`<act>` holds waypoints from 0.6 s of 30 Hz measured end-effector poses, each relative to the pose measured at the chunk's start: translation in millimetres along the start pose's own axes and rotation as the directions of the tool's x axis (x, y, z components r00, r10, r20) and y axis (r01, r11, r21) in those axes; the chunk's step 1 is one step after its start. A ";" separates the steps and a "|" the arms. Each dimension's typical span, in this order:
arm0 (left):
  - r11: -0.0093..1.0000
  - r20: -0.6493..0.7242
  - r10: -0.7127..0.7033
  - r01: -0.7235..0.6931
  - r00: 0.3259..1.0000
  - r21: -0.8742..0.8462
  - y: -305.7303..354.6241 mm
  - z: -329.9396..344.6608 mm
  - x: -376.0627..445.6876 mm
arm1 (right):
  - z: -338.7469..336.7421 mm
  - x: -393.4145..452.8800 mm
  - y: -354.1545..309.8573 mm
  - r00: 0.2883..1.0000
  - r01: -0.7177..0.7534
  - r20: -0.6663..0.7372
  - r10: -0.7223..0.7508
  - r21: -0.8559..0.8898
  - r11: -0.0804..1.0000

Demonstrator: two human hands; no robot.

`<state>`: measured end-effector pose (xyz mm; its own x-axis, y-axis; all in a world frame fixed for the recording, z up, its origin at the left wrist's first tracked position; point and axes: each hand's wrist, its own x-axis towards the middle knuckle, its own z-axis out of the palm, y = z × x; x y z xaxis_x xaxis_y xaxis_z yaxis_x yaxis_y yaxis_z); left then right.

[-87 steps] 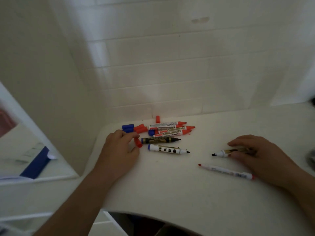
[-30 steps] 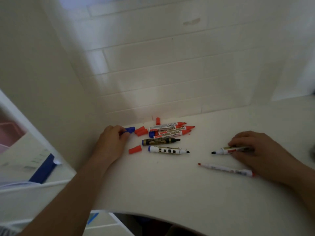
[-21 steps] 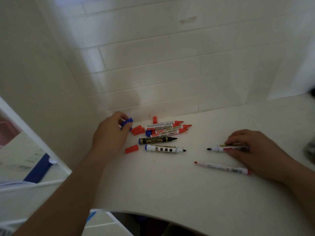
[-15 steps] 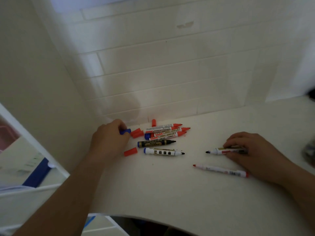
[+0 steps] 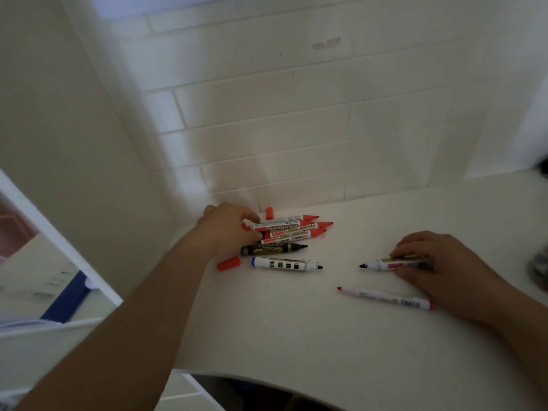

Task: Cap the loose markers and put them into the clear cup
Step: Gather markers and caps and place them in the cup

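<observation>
Three uncapped red-tipped markers with white printed barrels [image 5: 292, 228] lie bunched together, tips pointing right. Just in front of them lie a dark black-tipped marker [image 5: 272, 249], then a white black-tipped marker with black squares [image 5: 286, 264], with a loose red cap [image 5: 228, 263] left of it. Well right of the bunch lie a white black-tipped marker [image 5: 385, 264] and a slim white red-tipped pen [image 5: 385, 297].

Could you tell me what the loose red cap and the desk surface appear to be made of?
The loose red cap looks like moulded plastic: one solid colour, a smooth tapered tube shape, faint sheen. The desk surface looks like a matte white laminate or painted board: even, no visible grain, and a clean curved front edge. The dim light leaves the exact material open.
</observation>
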<state>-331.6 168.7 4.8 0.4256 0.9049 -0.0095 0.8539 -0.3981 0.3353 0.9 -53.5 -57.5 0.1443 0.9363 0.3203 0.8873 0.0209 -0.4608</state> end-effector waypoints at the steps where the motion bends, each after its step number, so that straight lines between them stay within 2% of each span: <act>1: 1.000 0.041 -0.003 0.003 0.999 0.004 2.3 -2.4 3.2 | -0.3 -0.3 -0.1 1.000 -0.007 0.003 0.007 0.002 1.000; 4: 0.998 0.106 -0.012 0.005 0.994 0.065 7.3 -9.2 13.2 | -0.5 -0.8 -0.1 1.000 -0.017 0.005 0.017 0.007 1.000; 8: 0.987 0.121 -0.015 -0.004 0.992 0.161 9.0 -10.1 18.6 | -1.3 0.4 -1.3 1.000 -0.004 0.006 0.004 0.018 1.000; 11: 0.982 0.054 0.002 -0.012 0.999 0.187 7.9 -6.7 14.0 | -0.9 0.5 -0.1 0.999 -0.030 0.012 0.029 0.033 0.999; 14: 0.973 -0.056 0.088 -0.074 0.995 0.221 3.0 -0.8 7.4 | -0.9 0.9 -0.9 1.000 -0.028 0.007 0.028 0.032 0.999; 18: 0.965 -0.084 0.184 -0.164 0.979 0.203 -4.2 5.5 -0.2 | -2.2 0.6 -4.3 0.999 -0.035 0.002 0.035 0.024 0.999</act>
<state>-333.7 169.3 -1.8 0.5485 0.8258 0.1315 0.8155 -0.5630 0.1340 -1.9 -53.7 -53.5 0.1743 0.9373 0.3018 0.8711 -0.0039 -0.4911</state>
